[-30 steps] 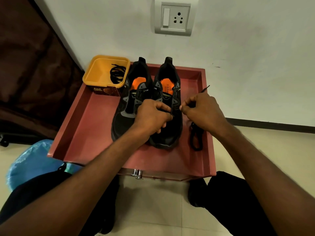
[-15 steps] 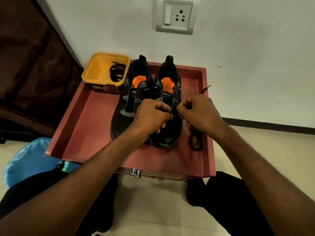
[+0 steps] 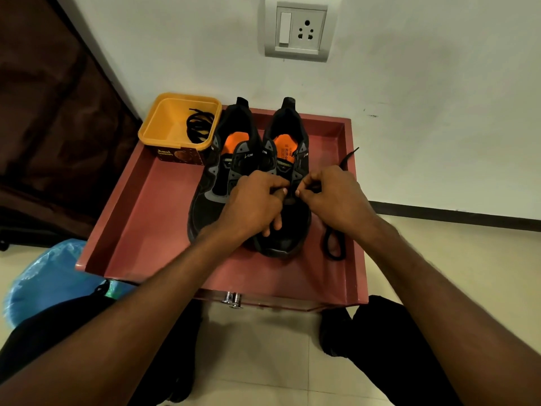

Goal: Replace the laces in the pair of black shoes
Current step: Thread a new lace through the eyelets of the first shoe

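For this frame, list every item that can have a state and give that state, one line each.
Left hand: curled on the right shoe's lacing area.
Right hand: pinching the black lace.
Right shoe: upright on the tray, being laced.
Left shoe: upright, upper eyelets empty.
Black lace: loose, looped on the tray beside the right shoe.
Yellow tub: open, holding a coiled lace.
Tray: carrying both shoes.

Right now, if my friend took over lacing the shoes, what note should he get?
Left hand and right hand: both pinch the loose black lace at the right black shoe, low on its eyelets.
Left black shoe sits beside it on the red tray, unlaced.
Another black lace lies in the yellow plastic tub.
Done: hardly any threading.
Left: lace both shoes.
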A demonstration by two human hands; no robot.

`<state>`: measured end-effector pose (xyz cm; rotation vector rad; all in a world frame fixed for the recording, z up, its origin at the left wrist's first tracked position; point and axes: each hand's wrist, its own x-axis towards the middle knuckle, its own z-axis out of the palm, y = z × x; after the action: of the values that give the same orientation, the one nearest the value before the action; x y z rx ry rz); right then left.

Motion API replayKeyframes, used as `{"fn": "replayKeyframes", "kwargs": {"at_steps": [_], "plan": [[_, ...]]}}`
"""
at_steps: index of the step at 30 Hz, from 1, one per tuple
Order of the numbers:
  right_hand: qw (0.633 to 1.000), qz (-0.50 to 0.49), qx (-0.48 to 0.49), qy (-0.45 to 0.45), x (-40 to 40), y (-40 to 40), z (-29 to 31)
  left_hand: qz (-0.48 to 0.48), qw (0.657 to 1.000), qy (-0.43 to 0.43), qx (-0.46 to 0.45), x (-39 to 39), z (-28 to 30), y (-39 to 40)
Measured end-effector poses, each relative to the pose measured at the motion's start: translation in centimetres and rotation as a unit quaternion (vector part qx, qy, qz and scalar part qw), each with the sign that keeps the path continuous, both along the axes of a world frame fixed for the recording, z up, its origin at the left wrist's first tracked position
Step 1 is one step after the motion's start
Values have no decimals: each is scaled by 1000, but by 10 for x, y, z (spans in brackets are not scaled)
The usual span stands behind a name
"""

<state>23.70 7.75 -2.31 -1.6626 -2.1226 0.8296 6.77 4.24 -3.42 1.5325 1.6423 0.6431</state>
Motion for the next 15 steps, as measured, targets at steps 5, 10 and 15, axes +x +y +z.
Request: {"fn": "replayKeyframes", "kwargs": {"at_steps": [5, 10, 15], "plan": [[1000, 0, 11, -2, -2, -1, -2, -39, 997, 67, -13, 0, 7, 8], [997, 43, 57, 35, -6, -5, -5, -56, 993, 99, 5, 4, 12, 8], [994, 48, 94, -25, -14, -2, -12, -51, 995, 75, 28, 2, 7, 4]]}}
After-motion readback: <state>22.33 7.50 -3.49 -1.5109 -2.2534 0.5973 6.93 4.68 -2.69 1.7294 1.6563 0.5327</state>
